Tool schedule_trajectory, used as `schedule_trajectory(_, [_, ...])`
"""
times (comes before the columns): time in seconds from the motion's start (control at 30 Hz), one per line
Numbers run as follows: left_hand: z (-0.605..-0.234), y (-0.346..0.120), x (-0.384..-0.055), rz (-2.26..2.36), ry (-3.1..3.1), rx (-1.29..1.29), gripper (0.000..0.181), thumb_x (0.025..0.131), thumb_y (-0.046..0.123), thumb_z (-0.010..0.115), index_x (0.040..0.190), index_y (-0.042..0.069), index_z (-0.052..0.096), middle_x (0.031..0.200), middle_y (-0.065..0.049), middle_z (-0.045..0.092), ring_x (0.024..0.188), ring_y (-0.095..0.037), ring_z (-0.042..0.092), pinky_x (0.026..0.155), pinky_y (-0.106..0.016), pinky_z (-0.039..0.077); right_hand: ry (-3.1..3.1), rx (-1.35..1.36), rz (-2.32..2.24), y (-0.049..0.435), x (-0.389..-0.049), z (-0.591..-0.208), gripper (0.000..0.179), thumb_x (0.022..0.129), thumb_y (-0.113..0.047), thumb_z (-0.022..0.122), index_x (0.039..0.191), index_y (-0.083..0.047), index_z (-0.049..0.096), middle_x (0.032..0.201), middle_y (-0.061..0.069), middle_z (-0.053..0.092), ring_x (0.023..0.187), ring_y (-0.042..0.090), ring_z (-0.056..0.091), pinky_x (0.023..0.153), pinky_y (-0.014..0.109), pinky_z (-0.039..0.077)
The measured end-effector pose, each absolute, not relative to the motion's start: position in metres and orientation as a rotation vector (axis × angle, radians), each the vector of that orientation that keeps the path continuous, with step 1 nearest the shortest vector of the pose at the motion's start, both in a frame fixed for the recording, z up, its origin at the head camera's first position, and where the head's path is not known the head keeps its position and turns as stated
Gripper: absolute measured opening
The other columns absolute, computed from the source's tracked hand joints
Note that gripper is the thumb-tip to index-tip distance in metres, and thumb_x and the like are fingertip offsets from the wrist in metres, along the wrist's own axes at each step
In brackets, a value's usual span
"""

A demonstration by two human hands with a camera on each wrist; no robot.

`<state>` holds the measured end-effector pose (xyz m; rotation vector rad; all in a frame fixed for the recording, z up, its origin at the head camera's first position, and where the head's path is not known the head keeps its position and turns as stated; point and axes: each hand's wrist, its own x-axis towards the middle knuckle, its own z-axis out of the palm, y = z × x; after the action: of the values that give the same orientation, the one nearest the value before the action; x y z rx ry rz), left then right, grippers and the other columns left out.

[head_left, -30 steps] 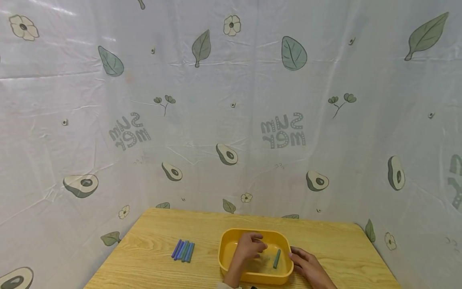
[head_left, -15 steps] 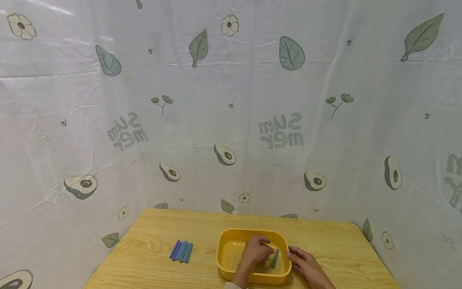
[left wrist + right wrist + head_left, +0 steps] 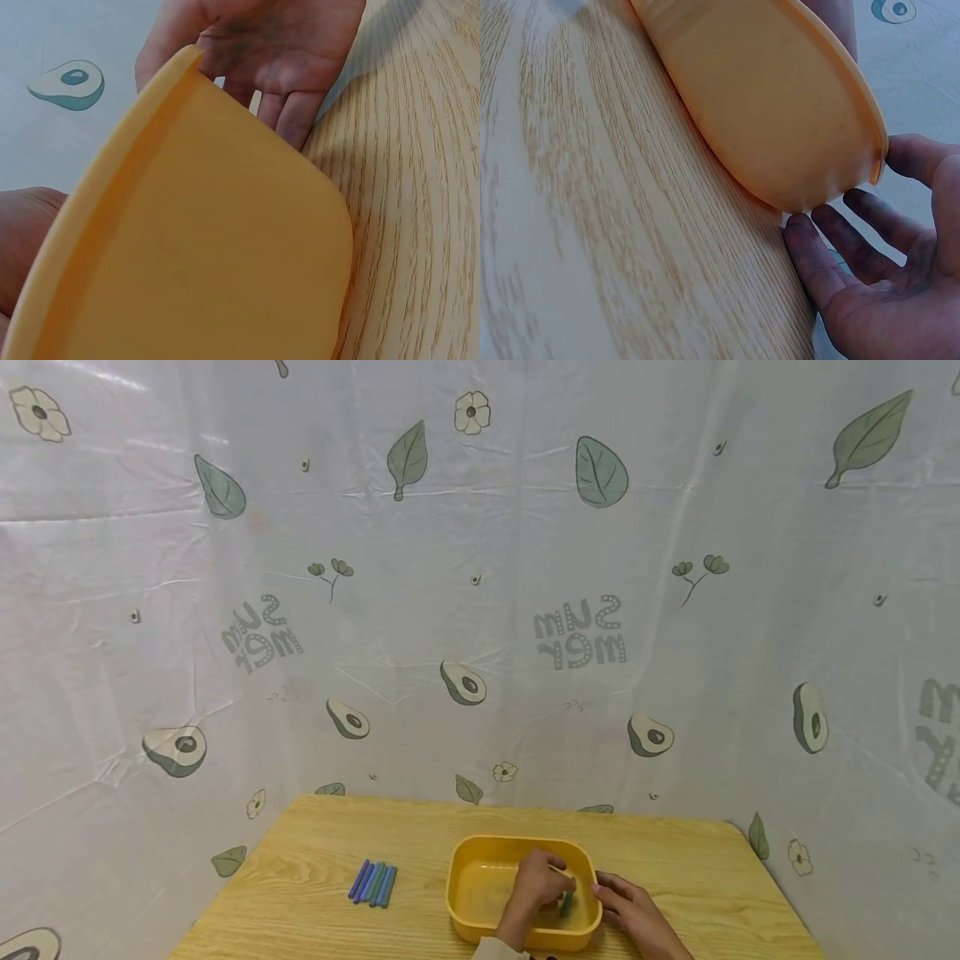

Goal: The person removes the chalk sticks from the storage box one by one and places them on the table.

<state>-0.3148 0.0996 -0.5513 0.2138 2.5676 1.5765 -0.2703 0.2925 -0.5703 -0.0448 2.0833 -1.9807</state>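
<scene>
A yellow plastic tub (image 3: 480,933) stands on the wooden table. My left hand (image 3: 538,878) reaches down into it, fingers curled over a dark green pastel stick (image 3: 566,906) near the tub's right end. One finger crosses the upper part of the stick; the thumb side is mostly hidden. At the right end my right hand (image 3: 636,912) touches the tub from outside. In the right wrist view, the extended fingers of that hand (image 3: 885,262) meet the tub's wall (image 3: 765,105) and rim. The left wrist view shows the tub's outer side (image 3: 225,225) and the right palm (image 3: 277,45), smudged dark.
Several purple, blue and green pastel sticks (image 3: 372,883) lie side by side in a row, left of the tub. The wooden table (image 3: 315,843) meets a pale printed curtain (image 3: 405,727) at its back and sides.
My left hand has moved right inside the tub and come down onto the green pastel stick, its fingers closing over it. The right hand keeps its place at the tub's end.
</scene>
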Motion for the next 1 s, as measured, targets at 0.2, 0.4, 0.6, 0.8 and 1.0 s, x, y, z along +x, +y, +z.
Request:
schedule_trajectory(0.2, [-0.5491,0.1047,-0.312,1.438,2.729,0.146,0.025,0.075,0.006,0.092,0.098,0.006,0.084,0.082,-0.001,0.076,0.065,-0.014,0.067,0.064,-0.029,0.06,2.083,-0.067,-1.993,0.2916,-0.2693,-0.5712,0.081,0.112,-0.042,0.055,0.16,0.018,0.027,0.164,0.04,0.035,0.134,0.03,0.066,0.105,0.044,0.06])
schedule_trajectory(0.4, [-0.55,0.1095,-0.3095,1.355,2.8,0.118,0.032,0.067,-0.001,0.095,0.095,0.009,0.084,0.086,0.001,0.076,0.077,-0.022,0.068,0.07,-0.034,0.062,2.099,-0.044,-1.995,0.2902,-0.2691,-0.5691,0.08,0.112,-0.041,0.056,0.16,0.018,0.03,0.164,0.04,0.036,0.136,0.035,0.064,0.105,0.044,0.06])
schedule_trajectory(0.6, [-0.5525,0.1098,-0.3101,1.34,2.828,0.137,0.03,0.066,-0.003,0.093,0.09,0.011,0.086,0.085,0.001,0.077,0.078,-0.029,0.069,0.069,-0.038,0.062,2.101,-0.038,-1.992,0.2905,-0.2698,-0.5703,0.08,0.112,-0.041,0.056,0.16,0.018,0.03,0.164,0.04,0.036,0.136,0.034,0.064,0.105,0.044,0.06])
schedule_trajectory(0.8, [-0.553,0.1091,-0.3122,1.324,2.842,0.125,0.025,0.067,0.0,0.092,0.086,0.015,0.087,0.077,0.003,0.076,0.071,-0.022,0.065,0.065,-0.033,0.06,2.103,-0.041,-1.987,0.2914,-0.2715,-0.5716,0.081,0.112,-0.042,0.056,0.16,0.018,0.03,0.163,0.04,0.037,0.135,0.034,0.065,0.105,0.045,0.06])
schedule_trajectory(1.0, [-0.551,0.1082,-0.3107,1.328,2.873,0.118,0.021,0.067,0.001,0.091,0.081,0.017,0.087,0.079,0.0,0.077,0.072,-0.021,0.066,0.069,-0.034,0.06,2.112,-0.046,-1.973,0.2918,-0.2733,-0.5726,0.08,0.113,-0.041,0.054,0.16,0.018,0.029,0.163,0.04,0.037,0.137,0.038,0.063,0.105,0.045,0.06])
